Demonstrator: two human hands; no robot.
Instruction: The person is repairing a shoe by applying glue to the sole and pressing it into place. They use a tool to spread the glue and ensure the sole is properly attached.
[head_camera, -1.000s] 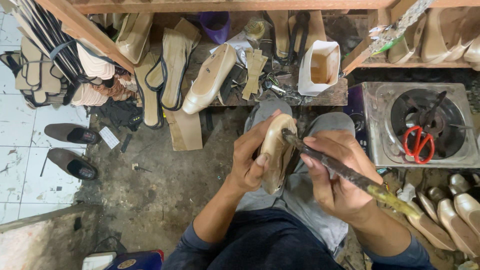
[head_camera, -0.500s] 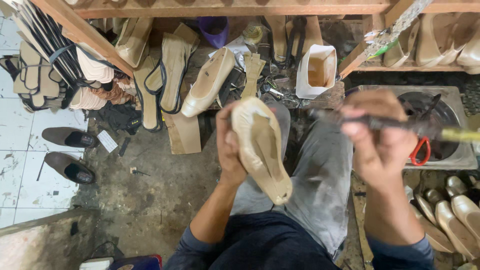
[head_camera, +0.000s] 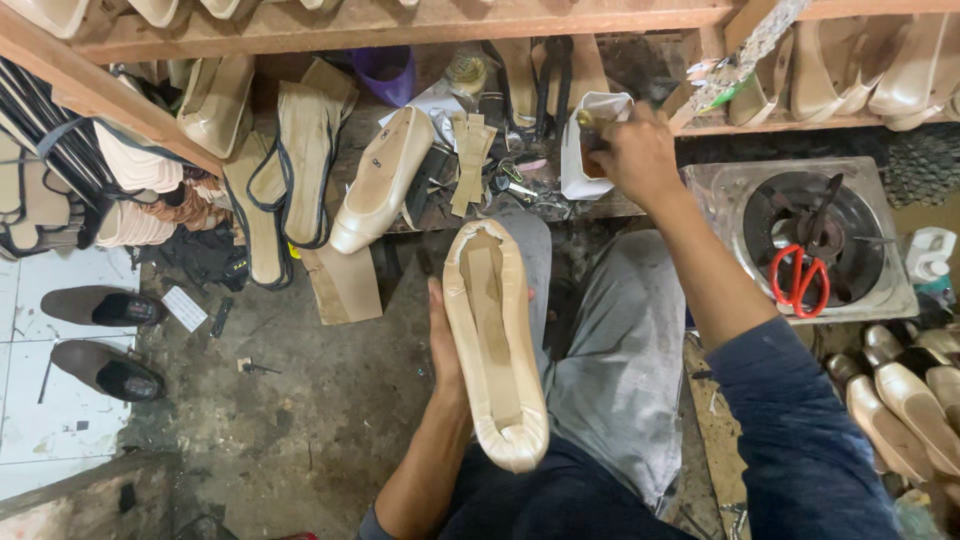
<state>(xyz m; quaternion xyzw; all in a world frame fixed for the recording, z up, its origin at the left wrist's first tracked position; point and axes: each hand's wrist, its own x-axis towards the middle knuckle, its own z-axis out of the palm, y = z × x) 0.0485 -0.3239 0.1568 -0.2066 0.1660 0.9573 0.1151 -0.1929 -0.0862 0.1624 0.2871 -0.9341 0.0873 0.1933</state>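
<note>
My left hand (head_camera: 447, 352) grips a cream shoe upper on a last (head_camera: 494, 338), sole side up, held over my lap with its brown insole showing. My right hand (head_camera: 636, 152) reaches forward to a white paper cup (head_camera: 582, 150) on the low wooden bench and holds a thin tool whose tip is inside the cup. Most of that tool is hidden by my fingers. My grey trousers and blue sleeve (head_camera: 800, 430) fill the lower right.
Another cream shoe (head_camera: 380, 180) and strappy soles (head_camera: 300, 150) lie on the bench (head_camera: 620, 205). Red scissors (head_camera: 797, 280) rest on a metal stove (head_camera: 800, 240) at right. Finished shoes (head_camera: 900, 400) line the right edge. Two dark shoes (head_camera: 100, 340) sit on the left floor.
My right hand has moved from beside the shoe forward to the white cup with its tool. The left hand has turned the shoe sole up and lowered it over my lap.
</note>
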